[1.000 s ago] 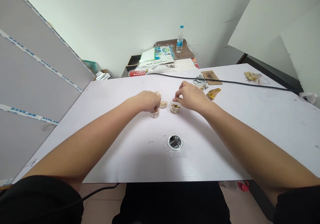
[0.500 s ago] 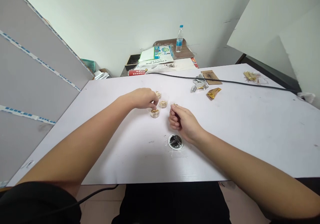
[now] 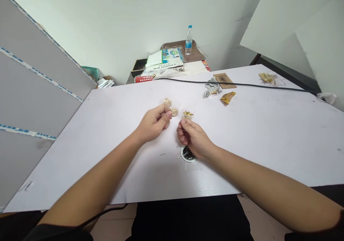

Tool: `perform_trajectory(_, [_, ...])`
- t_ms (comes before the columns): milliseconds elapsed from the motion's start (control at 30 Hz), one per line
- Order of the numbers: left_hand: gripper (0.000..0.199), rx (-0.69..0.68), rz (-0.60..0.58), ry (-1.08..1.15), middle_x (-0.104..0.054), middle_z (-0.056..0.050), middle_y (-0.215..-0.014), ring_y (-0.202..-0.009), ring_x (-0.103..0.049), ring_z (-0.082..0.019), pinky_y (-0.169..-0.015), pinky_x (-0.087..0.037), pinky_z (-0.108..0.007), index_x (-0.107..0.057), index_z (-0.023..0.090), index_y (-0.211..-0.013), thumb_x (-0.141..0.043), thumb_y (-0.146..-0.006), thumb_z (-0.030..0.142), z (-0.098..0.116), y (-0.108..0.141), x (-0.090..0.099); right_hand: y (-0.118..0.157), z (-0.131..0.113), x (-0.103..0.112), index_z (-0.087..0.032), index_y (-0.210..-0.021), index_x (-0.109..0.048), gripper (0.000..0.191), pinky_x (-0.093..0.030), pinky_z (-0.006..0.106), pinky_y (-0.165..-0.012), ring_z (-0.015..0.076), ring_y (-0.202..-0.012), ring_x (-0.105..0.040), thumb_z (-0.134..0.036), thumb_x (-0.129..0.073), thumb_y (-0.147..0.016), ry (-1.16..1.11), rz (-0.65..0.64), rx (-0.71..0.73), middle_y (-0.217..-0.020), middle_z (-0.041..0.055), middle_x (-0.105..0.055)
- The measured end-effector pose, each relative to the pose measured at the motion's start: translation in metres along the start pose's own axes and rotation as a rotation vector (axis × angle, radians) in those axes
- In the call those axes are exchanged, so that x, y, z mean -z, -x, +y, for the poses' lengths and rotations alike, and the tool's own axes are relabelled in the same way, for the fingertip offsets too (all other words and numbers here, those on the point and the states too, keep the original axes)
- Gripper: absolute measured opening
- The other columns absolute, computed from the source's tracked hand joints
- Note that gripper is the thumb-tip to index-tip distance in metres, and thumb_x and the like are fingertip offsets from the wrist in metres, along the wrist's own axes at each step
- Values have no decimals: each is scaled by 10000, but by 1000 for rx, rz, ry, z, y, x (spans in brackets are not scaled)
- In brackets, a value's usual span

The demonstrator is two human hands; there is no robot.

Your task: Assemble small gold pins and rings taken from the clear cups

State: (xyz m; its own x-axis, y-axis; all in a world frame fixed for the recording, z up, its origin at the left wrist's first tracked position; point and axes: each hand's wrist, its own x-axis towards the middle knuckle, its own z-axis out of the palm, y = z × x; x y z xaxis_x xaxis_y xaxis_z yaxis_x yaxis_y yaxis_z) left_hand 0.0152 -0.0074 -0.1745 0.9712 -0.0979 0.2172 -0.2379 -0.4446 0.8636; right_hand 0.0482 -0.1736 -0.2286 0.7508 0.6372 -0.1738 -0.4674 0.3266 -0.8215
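Three small clear round tubs with short gold and pale pieces inside sit in the middle of the white table [image 3: 107, 169]. The back tub [image 3: 167, 102] and the middle tub [image 3: 174, 112] are just beyond my left hand [image 3: 156, 122]. Its thumb and fingers are pressed together over the spot near them; whatever they pinch is too small to make out. My right hand [image 3: 192, 135] is curled, thumb against forefinger, at the near side of the right tub [image 3: 187, 114]. What lies between those fingertips does not show clearly.
A round black cable hole [image 3: 188, 154] lies under my right wrist. Toward the back right are a silver packet [image 3: 212, 91], a gold wrapper [image 3: 228, 98] and a brown packet [image 3: 225, 80]. A black cable [image 3: 247, 85] crosses the back; a water bottle [image 3: 189, 42] stands behind.
My left hand has drawn back toward me from over the nearest tub and now hides that place. My right hand has moved slightly left and nearer, uncovering the right tub. The view has shifted slightly.
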Motion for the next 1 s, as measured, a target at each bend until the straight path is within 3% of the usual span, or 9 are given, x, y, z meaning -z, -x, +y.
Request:
perform_trajectory(167, [339, 1, 48, 245, -544, 18, -562, -421, -483, -74, -398, -376, -196, -506, 148, -864, -461, -997, 457, -14, 17, -32, 0, -1, 2, -165, -772, -516, 478, -238, 205, -449, 53, -479, -386, -581, -749, -738, 1, -7, 60, -628, -44, -468])
perform_trajectory(267, [274, -88, 155, 282, -648, -49, -808, -488, -590, -83, -405, -469, -212, -515, 139, -852, -536, -973, 384, -22, 22, -32, 0, -2, 3, -165, -755, -507, 464, -248, 205, -453, 51, -476, -386, -557, -756, -744, 8, 12, 71, -619, -46, -472])
perform_trajectory(367, [292, -108, 191, 284, -650, -91, -999, -539, -638, -87, -427, -525, -224, -474, 129, -745, -588, -942, 312, -27, 27, -28, 0, -2, 3, -171, -778, -517, 464, -250, 204, -451, 54, -482, -395, -560, -766, -729, 12, 28, 49, -634, -45, -483])
perform_trajectory(633, [231, 20, 44, 410, -592, 10, -716, -474, -580, -77, -429, -505, -211, -477, 152, -863, -598, -942, 332, -35, 29, -31, 1, 3, 4, -177, -775, -500, 450, -241, 203, -456, 57, -503, -397, -516, -793, -727, 23, 6, 14, -659, -40, -491])
perform_trajectory(867, [372, 149, 28, 597, -576, 41, -638, -431, -533, -67, -381, -447, -174, -526, 147, -1033, -715, -858, 415, -35, 26, -33, 1, 4, 5, -169, -765, -500, 446, -254, 198, -459, 58, -507, -412, -510, -788, -747, 6, -8, -5, -665, -34, -513])
perform_trajectory(1000, [403, 223, 42, 669, -569, 25, -564, -410, -532, -81, -351, -430, -177, -573, 122, -880, -767, -794, 465, -35, 25, -32, 1, 4, 4, -168, -758, -504, 414, -257, 196, -455, 59, -504, -413, -483, -773, -776, -5, -17, -14, -650, -35, -503])
